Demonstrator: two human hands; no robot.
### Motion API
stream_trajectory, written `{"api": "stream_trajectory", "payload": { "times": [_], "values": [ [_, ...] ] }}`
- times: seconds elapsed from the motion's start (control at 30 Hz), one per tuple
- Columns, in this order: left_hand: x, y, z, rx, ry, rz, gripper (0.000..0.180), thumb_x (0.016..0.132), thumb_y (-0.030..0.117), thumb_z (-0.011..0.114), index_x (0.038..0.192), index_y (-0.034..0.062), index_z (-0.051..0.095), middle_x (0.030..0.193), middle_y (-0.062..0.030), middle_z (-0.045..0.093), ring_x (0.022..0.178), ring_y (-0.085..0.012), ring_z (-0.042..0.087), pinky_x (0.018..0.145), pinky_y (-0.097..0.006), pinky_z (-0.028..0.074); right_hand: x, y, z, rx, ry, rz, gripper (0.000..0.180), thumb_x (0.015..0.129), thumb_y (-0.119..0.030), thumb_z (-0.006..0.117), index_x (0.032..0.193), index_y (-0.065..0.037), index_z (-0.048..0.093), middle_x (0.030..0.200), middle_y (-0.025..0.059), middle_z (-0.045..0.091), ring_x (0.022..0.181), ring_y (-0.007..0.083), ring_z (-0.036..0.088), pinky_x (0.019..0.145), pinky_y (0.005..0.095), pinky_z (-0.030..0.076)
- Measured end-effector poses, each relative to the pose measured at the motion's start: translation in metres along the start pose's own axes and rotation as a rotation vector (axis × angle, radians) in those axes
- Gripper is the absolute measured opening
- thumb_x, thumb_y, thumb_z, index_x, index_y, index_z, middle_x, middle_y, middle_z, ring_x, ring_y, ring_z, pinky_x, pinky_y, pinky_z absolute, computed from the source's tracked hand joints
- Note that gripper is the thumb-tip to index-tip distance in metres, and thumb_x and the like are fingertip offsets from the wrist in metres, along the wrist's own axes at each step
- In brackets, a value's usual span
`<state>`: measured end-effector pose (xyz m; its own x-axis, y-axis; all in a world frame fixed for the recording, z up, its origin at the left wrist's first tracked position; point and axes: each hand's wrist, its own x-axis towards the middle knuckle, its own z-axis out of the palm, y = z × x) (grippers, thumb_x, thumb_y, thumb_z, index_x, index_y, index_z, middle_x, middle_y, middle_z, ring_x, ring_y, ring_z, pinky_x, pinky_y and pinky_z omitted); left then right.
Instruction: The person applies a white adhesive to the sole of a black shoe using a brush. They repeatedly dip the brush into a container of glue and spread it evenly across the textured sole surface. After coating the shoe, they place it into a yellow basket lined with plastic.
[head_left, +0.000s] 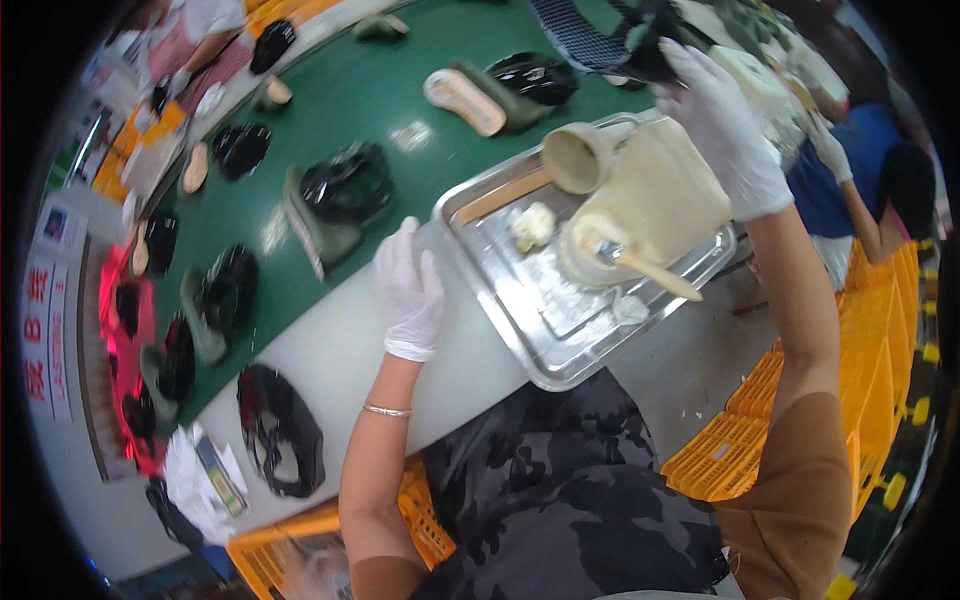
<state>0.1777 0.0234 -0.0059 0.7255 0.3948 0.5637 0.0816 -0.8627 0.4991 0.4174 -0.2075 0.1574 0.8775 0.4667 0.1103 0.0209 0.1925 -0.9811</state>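
My right hand [725, 130], in a white glove, is raised at the upper right. Its fingers are closed on the edge of a black mesh shoe upper [590, 35], part of which lies beyond the top of the view. My left hand [410, 295], also gloved, rests at the pale table edge with its fingers stretched out, holding nothing. Between the hands lies a metal tray [487, 300]. In it are a beige cup on its side [577, 160], a tub of whitish paste [590, 258] with a wooden-handled brush [660, 276], a cream cloth-like sheet [680, 180] and white lumps [533, 227].
On the green conveyor belt [410, 190] stand several olive shoe lasts [325, 235] paired with black uppers [350, 185]. A black upper [280, 430] lies at the near left. Orange crates [740, 440] are at the right. Other people work across the belt and at right.
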Motion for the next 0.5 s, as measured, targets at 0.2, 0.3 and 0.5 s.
{"api": "stream_trajectory", "payload": {
  "times": [0.2,0.3,0.5],
  "values": [
    [0.009,-0.014,0.028,0.379,-0.28,-0.001,0.051,0.081,0.019,0.054,0.128,0.0037,0.041,0.12,-0.0136,0.049,0.113,-0.0313,0.042,0.099,-0.05,0.027,0.107,0.022,-0.077,-0.751,0.225,-0.119,0.039,0.082,-0.036,0.065,0.099,-0.002,0.057,0.082,0.003,0.058,0.069,0.0083,0.054,0.057,0.022,0.046],
    [0.013,-0.01,0.026,0.337,-0.304,0.002,0.053,0.081,0.019,0.055,0.129,0.003,0.04,0.122,-0.0143,0.048,0.112,-0.032,0.043,0.1,-0.049,0.027,0.147,0.033,-0.112,-1.076,0.267,-0.118,0.04,0.082,-0.033,0.064,0.105,-0.002,0.057,0.085,0.0101,0.062,0.073,0.0179,0.059,0.065,0.0298,0.047],
    [0.017,-0.004,0.021,0.326,-0.339,-0.03,0.054,0.079,0.017,0.055,0.129,0.0006,0.04,0.122,-0.0166,0.048,0.113,-0.0342,0.042,0.1,-0.05,0.026,0.207,0.056,-0.133,-1.411,0.297,-0.14,0.039,0.079,-0.033,0.064,0.106,-0.004,0.061,0.097,0.0158,0.064,0.093,0.0304,0.061,0.083,0.0379,0.046]
  ]
}}
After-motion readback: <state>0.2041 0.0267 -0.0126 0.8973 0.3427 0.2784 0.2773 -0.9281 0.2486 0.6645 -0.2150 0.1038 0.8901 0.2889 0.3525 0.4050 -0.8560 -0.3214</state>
